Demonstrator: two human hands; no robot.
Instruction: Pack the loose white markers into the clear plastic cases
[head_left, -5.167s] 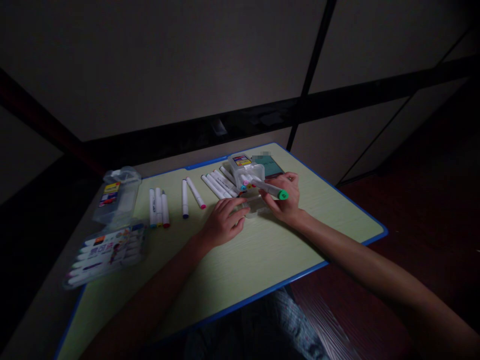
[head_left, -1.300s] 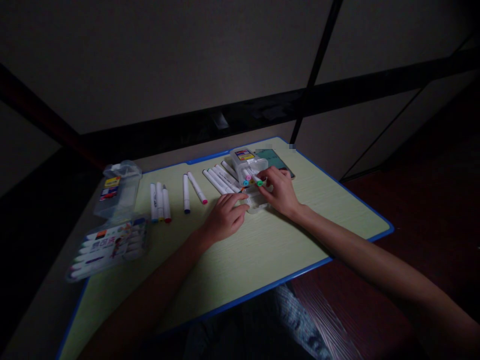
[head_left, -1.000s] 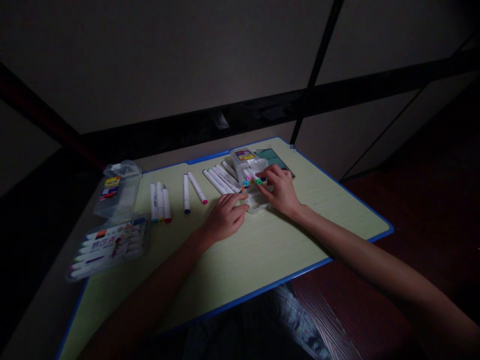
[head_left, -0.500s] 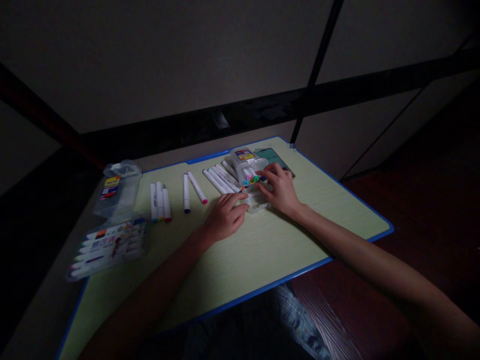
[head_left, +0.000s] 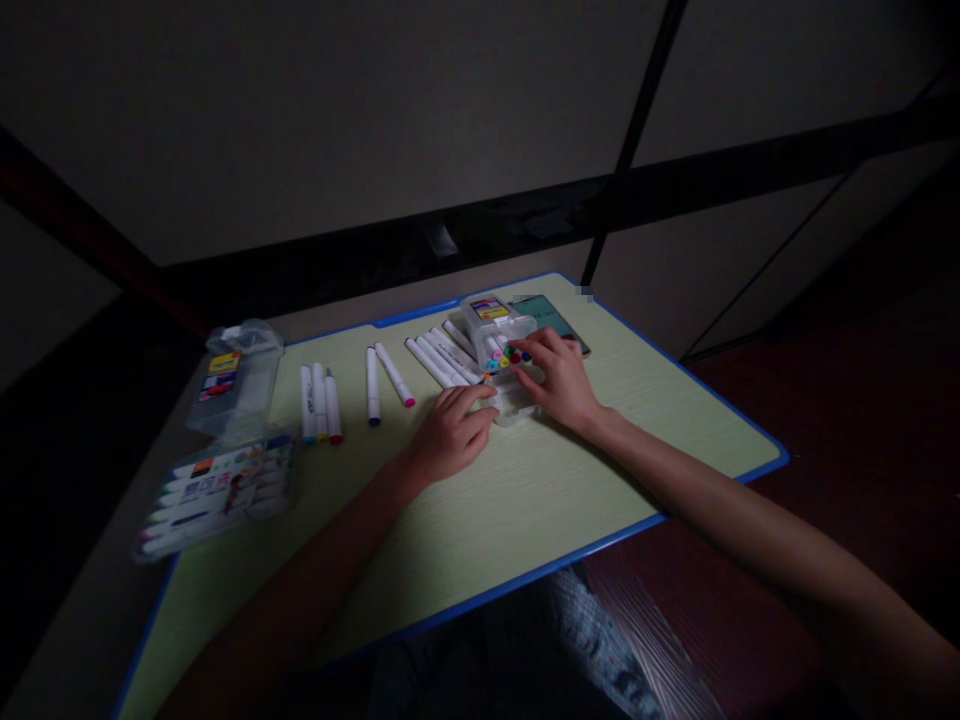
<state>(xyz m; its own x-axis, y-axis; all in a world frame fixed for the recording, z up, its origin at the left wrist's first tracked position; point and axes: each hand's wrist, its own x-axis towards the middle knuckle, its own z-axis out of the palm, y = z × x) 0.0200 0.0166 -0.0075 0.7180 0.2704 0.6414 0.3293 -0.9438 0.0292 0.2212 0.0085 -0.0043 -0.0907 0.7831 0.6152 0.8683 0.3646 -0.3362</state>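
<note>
**Fingers on the marker caps, case braced on the bench**

Fingers (head_left: pixel 534 348) of the right hand (head_left: pixel 562 388) are half-curled, with the tips on the coloured caps of the markers (head_left: pixel 504 354) poking out of the clear case (head_left: pixel 495 328). Can't tell whether they pinch one cap or just press on the bunch.

The case lies on its side at the far middle of the bench (head_left: pixel 525 500), mouth toward the person, so the caps face the hand.

The left hand (head_left: pixel 450 432) lies loose and flat. Its fingers (head_left: pixel 480 393) are spread on the bench beside the clear flap (head_left: pixel 516 406) at the case mouth, probably the lid, and grip nothing. It looks like a brace to stop the case sliding.

- **Just left of the case:** a row of loose white markers (head_left: pixel 441 358), laid side by side and within easy reach.
- **Further left:** a pair of markers (head_left: pixel 382 378), then a trio (head_left: pixel 319 403).
- **Left edge:** a second clear case (head_left: pixel 236 380) stands apart, with a flat marker pack (head_left: pixel 217 490) in front of it.
- **Behind the right hand:** a teal phone-like slab (head_left: pixel 551 315), too dark to identify for sure.
</note>
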